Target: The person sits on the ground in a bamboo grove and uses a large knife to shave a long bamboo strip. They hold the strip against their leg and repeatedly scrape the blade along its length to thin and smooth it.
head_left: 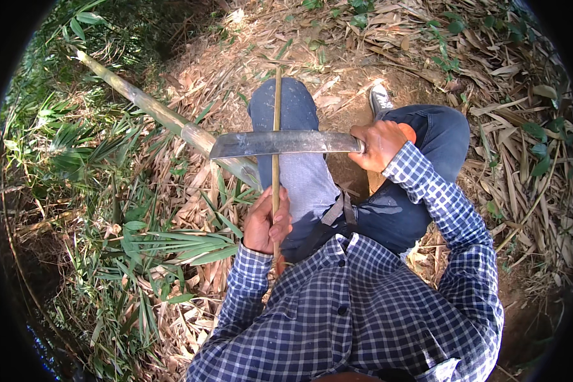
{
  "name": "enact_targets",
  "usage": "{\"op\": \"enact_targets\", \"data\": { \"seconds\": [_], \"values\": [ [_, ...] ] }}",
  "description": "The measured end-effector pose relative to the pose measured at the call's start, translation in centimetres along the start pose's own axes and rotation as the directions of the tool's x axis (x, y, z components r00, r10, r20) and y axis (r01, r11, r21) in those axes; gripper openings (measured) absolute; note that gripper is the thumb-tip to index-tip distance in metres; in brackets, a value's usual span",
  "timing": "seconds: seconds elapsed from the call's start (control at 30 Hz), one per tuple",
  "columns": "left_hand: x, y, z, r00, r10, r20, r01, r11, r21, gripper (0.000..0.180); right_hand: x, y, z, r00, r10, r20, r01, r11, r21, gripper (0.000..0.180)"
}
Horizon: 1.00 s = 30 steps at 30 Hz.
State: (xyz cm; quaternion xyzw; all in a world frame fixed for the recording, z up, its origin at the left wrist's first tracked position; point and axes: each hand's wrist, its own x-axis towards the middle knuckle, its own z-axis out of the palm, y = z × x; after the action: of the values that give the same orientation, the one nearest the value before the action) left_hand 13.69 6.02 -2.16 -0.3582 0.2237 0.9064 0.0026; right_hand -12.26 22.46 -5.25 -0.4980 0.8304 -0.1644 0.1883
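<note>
1 stick (pixel 275 172) over the left knee (pixel 297 102), 1 left hand (pixel 267 221) wrapped round its near part, thumb and fingers pinching it. 1 knife (pixel 305 142) crosses over the stick, 1 right hand (pixel 381 146) fisted on its handle. 1 bamboo pole (pixel 162 114) left of the stick, 1 shoe (pixel 380 99) right.

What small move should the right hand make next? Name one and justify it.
Probably a light, controlled draw of the machete along the bamboo strip: the right hand grips the machete at its handle end, the blade crosses the strip in this view, and the left hand holds the strip's nearer part.
</note>
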Motion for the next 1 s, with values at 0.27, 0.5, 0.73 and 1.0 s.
{"op": "enact_targets", "data": {
  "seconds": [0.27, 0.5, 0.73, 1.0],
  "values": [
    [-0.1, 0.0, -0.1, 1.000, -0.004, 0.005, 0.004, 0.999, -0.035, 0.017, 1.1, -0.6, -0.5, 0.999, 0.037, 0.007, -0.037, 0.999, 0.006, 0.027],
    [-0.4, 0.0, 0.0, 1.000, -0.030, -0.004, 0.029, 0.998, -0.055, 0.019, 3.5, 2.2, -0.7, 0.988, 0.148, -0.032, -0.145, 0.987, 0.073, 0.026],
    [-0.3, 0.0, 0.0, 1.000, -0.015, -0.002, 0.015, 1.000, -0.026, 0.019, 4.4, 2.7, -1.0, 0.979, 0.204, -0.009, -0.203, 0.976, 0.077, 0.032],
    [0.2, -0.4, 0.4, 0.993, 0.103, -0.062, -0.088, 0.972, 0.218, 0.022, -0.3, -0.4, -0.8, 0.998, 0.029, -0.060, -0.022, 0.993, 0.118, 0.030]
  ]
}}
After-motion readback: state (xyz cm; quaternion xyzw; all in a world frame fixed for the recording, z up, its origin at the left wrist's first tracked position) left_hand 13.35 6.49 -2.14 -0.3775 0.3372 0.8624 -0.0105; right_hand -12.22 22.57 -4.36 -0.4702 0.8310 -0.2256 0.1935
